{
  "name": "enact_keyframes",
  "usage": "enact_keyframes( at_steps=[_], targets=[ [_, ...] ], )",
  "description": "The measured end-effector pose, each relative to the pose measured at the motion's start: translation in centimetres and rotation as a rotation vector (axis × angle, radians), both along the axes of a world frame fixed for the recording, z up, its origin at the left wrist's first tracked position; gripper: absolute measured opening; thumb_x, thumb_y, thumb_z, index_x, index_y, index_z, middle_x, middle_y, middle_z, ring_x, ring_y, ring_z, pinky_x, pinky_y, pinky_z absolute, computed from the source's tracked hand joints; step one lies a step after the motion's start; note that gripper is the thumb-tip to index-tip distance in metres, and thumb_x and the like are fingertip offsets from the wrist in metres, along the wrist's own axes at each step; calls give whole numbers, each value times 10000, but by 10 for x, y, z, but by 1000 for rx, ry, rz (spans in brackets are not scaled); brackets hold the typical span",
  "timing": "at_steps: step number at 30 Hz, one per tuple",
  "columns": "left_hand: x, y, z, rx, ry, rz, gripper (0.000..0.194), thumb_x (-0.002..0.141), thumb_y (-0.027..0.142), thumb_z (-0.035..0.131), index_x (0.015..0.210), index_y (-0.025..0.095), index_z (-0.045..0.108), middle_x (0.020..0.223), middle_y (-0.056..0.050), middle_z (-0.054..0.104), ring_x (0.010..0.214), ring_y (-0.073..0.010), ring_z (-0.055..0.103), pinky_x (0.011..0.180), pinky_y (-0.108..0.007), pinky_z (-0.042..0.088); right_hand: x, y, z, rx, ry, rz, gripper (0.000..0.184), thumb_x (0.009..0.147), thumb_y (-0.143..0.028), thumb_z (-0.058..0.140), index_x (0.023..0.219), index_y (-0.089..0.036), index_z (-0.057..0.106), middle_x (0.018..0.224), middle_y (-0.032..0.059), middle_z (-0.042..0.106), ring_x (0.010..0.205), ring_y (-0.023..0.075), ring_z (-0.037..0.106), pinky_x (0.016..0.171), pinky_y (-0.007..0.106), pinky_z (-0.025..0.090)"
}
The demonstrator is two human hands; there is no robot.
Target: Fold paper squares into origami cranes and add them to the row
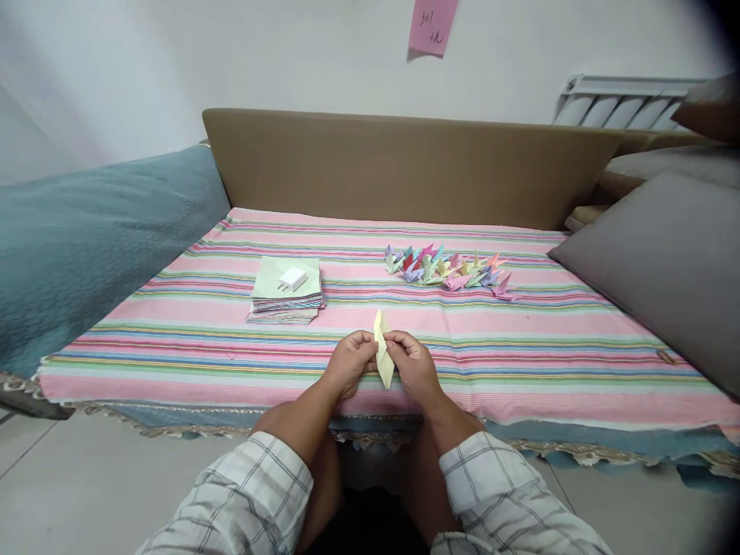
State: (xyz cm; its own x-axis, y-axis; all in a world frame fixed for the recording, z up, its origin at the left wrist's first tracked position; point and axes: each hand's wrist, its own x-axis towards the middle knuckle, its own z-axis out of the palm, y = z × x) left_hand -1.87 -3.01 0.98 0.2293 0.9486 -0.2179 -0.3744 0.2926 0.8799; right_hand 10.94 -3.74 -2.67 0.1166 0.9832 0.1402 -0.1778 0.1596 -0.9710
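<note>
A pale yellow sheet of origami paper (pixel 384 362), folded into a narrow, pointed diamond, is held upright above the front edge of the striped cloth. My left hand (pixel 351 362) pinches its left side between thumb and fingers. On the other side my right hand (pixel 412 364) grips it the same way, the two thumbs close together at its middle. Beyond the hands, to the right, lies a cluster of folded paper cranes (pixel 448 268) in many colours. Off to the left is a stack of square paper (pixel 287 297), with a white plug adapter (pixel 292 279) on its top sheet.
The striped cloth (pixel 190 339) covers the seat, with a brown backrest (pixel 405 166) behind. A blue covered armrest (pixel 104 239) bounds the left side, and a grey cushion (pixel 664 262) the right. A small brown object (pixel 667 356) lies near that cushion.
</note>
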Motion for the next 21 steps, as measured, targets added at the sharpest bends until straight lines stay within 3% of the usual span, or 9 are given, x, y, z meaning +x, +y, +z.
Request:
enact_keyframes(
  at_steps=[5,12,21],
  targets=[
    [2,0,-3,11,13,15,355,523,311,782,675,154,503,540,65,547,471,-66,526,495,-197,474,1,0,-3,25,-8,21,212,737,-367,640,874,-214,691,948,24,653,824,166,590,734,288,456],
    [1,1,-7,28,9,-11,404,485,305,822,694,145,516,555,63,551,476,-56,519,498,-185,459,-3,1,-2,-26,70,10,231,679,-355,711,832,-200,634,723,-13,638,653,126,572,630,255,453],
    [-2,2,-5,-3,-41,-36,441,461,333,859,683,137,531,594,39,593,532,-89,576,535,-219,496,0,-2,3,-7,50,36,232,683,-364,706,817,-202,607,728,-13,623,646,123,564,622,254,459]
  ],
)
